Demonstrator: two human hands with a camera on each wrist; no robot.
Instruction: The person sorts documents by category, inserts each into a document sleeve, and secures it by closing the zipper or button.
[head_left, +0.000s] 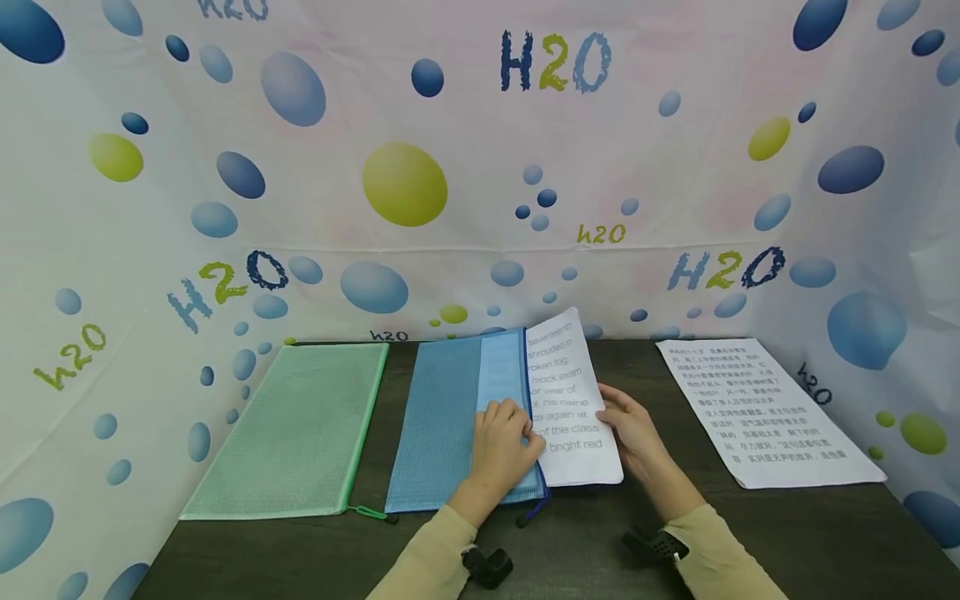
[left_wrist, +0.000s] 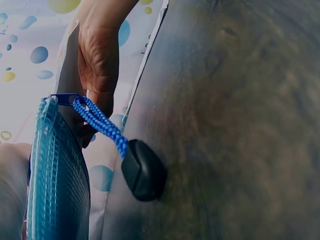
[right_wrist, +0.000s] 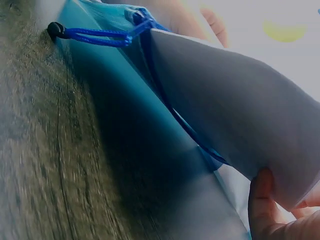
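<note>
A blue mesh zipper pouch lies in the middle of the table, its zipper side facing right and raised. A white printed sheet is partly inside; a pale strip shows through the mesh and the rest sticks out to the right. My left hand, fingers curled, grips the pouch near its zipper edge. With thumb and fingers, my right hand pinches the sheet's right edge. In the right wrist view the sheet bows upward at the pouch opening. A blue cord with a black pull hangs from the zipper.
On the left lies a green mesh zipper pouch with a green cord. Another sheet, covered in printed characters, lies on the right of the dark table. A dotted backdrop rises behind the table.
</note>
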